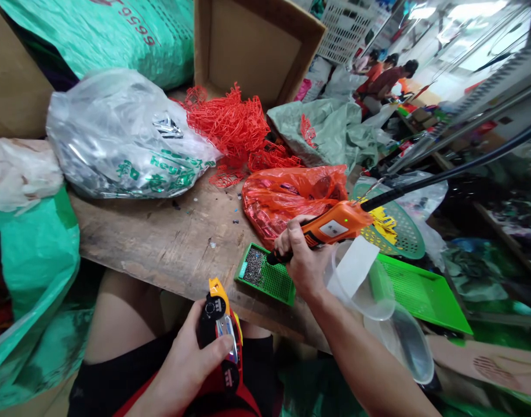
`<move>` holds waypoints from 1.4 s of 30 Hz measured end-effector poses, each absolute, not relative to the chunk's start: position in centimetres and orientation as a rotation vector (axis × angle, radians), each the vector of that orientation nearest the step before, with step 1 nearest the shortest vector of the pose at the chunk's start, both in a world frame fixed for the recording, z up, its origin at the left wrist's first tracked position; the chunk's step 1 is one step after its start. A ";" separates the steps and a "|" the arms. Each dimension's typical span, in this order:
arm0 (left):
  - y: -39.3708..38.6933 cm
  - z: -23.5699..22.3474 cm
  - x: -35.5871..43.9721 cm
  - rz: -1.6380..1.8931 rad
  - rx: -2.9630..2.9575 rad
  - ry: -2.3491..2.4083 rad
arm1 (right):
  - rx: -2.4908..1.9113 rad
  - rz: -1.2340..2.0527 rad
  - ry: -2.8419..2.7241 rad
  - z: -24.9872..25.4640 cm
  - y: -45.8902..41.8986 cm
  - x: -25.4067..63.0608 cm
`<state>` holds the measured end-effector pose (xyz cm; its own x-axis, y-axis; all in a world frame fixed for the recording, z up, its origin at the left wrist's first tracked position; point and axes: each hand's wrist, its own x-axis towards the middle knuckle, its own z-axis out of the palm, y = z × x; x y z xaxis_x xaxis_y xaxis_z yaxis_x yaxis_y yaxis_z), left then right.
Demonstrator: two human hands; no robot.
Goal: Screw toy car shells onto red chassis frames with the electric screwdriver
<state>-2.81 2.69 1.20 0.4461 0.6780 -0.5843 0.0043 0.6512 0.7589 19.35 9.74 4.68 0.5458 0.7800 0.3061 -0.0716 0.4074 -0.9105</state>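
My left hand (191, 362) is closed around a small toy car (222, 336), orange, red and black, held over my lap below the table edge. My right hand (302, 258) grips an orange electric screwdriver (335, 227) with a black cable running off to the upper right. Its tip points down into a small green tray of screws (265, 273) on the wooden table (161, 237).
A clear plastic bag (122, 136), red plastic frames (235, 127), an orange bag (291, 194), a green round basket (396, 229), a flat green tray (422, 292) and clear plastic tubs (391, 324) crowd the table. A cardboard box (252, 46) stands behind. People sit far back right.
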 end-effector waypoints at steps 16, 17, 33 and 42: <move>2.8 1.1 -2.9 0.450 0.787 1.028 | -1.026 0.613 -0.827 4.6 9.5 19.2; 2.8 1.2 -3.0 0.449 0.788 1.025 | -1.032 0.613 -0.825 4.6 9.6 19.1; 2.6 1.1 -2.3 0.520 0.800 1.047 | -1.027 0.586 -0.858 7.5 8.9 18.7; 2.6 0.7 -1.5 0.524 0.888 1.122 | -1.019 0.797 -0.971 11.9 3.7 15.5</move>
<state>-1.54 2.56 0.65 0.3701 0.7527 -0.5445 0.0654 0.5635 0.8235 15.51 3.73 11.89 0.3686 0.8880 0.2749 -0.0960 0.3305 -0.9389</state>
